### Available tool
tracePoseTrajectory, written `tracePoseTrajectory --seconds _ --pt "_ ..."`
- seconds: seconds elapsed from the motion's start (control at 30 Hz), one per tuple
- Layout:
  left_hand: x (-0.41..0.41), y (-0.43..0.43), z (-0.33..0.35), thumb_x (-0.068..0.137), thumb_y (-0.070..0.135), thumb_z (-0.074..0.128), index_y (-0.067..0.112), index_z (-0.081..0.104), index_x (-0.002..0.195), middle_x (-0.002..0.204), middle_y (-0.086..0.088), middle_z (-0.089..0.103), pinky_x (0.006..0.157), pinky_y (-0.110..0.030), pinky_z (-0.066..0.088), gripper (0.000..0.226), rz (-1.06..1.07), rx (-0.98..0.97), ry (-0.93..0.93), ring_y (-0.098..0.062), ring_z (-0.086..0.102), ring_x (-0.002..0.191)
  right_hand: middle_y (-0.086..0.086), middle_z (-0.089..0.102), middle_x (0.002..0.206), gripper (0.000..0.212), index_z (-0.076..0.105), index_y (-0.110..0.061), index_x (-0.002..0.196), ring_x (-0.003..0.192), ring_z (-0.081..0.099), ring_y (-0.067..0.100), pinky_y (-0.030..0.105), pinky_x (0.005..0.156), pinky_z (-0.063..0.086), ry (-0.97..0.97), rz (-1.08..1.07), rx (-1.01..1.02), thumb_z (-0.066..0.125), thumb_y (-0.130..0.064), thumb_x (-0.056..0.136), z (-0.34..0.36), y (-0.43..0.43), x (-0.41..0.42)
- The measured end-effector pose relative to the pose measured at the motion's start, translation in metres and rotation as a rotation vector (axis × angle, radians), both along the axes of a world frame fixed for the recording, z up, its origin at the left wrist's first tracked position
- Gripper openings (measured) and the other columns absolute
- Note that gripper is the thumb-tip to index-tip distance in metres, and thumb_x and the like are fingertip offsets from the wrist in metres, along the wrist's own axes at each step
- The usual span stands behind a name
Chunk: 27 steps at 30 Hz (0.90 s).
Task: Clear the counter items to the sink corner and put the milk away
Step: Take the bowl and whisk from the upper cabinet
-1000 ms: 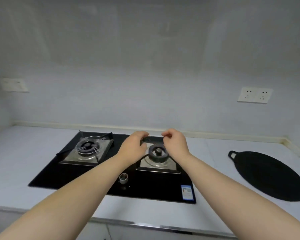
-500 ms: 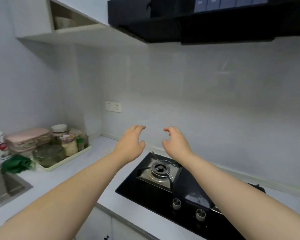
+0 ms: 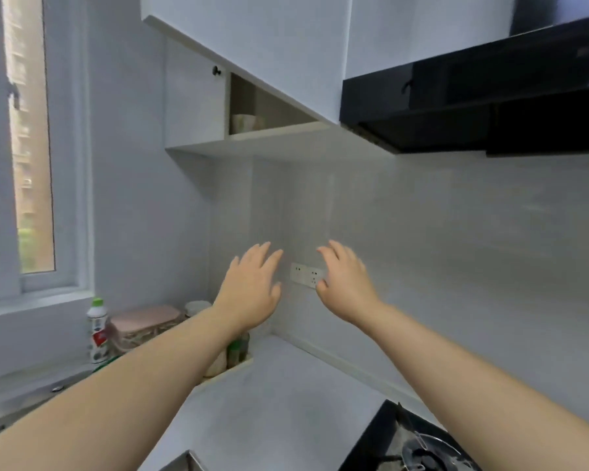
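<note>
Head view: I see both bare forearms stretched forward over the counter [image 3: 279, 396], with the 2 hands raised in front of the back wall and holding nothing. The left hand [image 3: 252, 287] is spread, palm away from the camera, fingers straight and slightly fanned. The right hand [image 3: 346, 283] is also loose, its fingers gently bent and parted; neither hand touches any item. A wall socket [image 3: 305, 275] shows in the gap between the 2 hands. In the counter corner at left, a tray [image 3: 232, 370] carries small jars, most of them hidden behind the left forearm. Just beside it stands a pink-lidded box [image 3: 143, 326], and left of that, upright under the window [image 3: 31, 164], is 1 white bottle [image 3: 97, 329] with a green cap; I cannot tell whether this is the milk. A black hob [image 3: 405, 443] occupies the lower right corner of the frame, well apart from the tray. Above, a black range hood [image 3: 473, 96] adjoins the white cabinets, and an open shelf [image 3: 276, 130] holds 1 pale cup [image 3: 247, 123].
</note>
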<state>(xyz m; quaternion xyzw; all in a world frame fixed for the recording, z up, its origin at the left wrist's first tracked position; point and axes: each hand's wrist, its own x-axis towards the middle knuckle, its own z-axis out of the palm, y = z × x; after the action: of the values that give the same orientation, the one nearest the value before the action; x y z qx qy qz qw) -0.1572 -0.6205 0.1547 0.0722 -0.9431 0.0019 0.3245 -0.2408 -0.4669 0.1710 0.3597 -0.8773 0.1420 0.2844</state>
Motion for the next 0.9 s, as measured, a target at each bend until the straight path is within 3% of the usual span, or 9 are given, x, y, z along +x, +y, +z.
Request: tracePoseTrajectory --seconds 0.1,0.33,0.63,0.9 --pt "-0.011 -0.044 0.023 0.097 0.037 0.035 0.021 0.011 0.150 0.159 -0.004 0.004 0.116 -0.043 0.009 0.060 0.087 -0.107 0.027 -0.020 0.002 0.146 0.009 0.017 0.155 0.060 0.026 -0.013 0.145 0.143 0.014 0.024 0.037 0.117 0.014 0.092 -0.001 0.024 0.047 -0.020 0.089 0.023 -0.046 -0.022" --pt "-0.036 -0.128 0.058 0.096 0.043 0.033 0.022 0.011 0.150 0.159 -0.006 0.001 0.116 -0.048 0.004 0.062 0.184 -0.117 0.083 -0.022 -0.002 0.146 0.008 0.009 0.157 0.063 0.017 -0.013 0.148 0.144 0.009 0.023 0.038 0.117 0.010 0.219 -0.004 0.053 0.044 -0.027 0.093 0.068 -0.132 -0.046" --pt "-0.082 -0.219 0.105 0.097 0.048 0.026 0.023 0.004 0.151 0.159 -0.003 -0.004 0.117 -0.049 -0.001 0.063 0.078 -0.167 0.163 -0.022 -0.009 0.146 0.012 0.014 0.155 0.063 0.020 -0.012 0.147 0.143 0.013 0.026 0.039 0.115 0.016 0.337 -0.181 0.093 0.042 -0.036 0.093 0.114 -0.215 -0.072" --pt "-0.113 -0.288 0.151 0.097 0.043 0.030 0.020 0.008 0.150 0.158 -0.006 0.002 0.116 -0.049 0.005 0.062 -0.027 -0.173 0.277 -0.023 -0.003 0.146 0.012 0.007 0.157 0.065 0.013 -0.009 0.148 0.144 0.008 0.026 0.041 0.117 0.009 0.368 -0.367 0.078 0.039 -0.034 0.094 0.166 -0.269 -0.084"
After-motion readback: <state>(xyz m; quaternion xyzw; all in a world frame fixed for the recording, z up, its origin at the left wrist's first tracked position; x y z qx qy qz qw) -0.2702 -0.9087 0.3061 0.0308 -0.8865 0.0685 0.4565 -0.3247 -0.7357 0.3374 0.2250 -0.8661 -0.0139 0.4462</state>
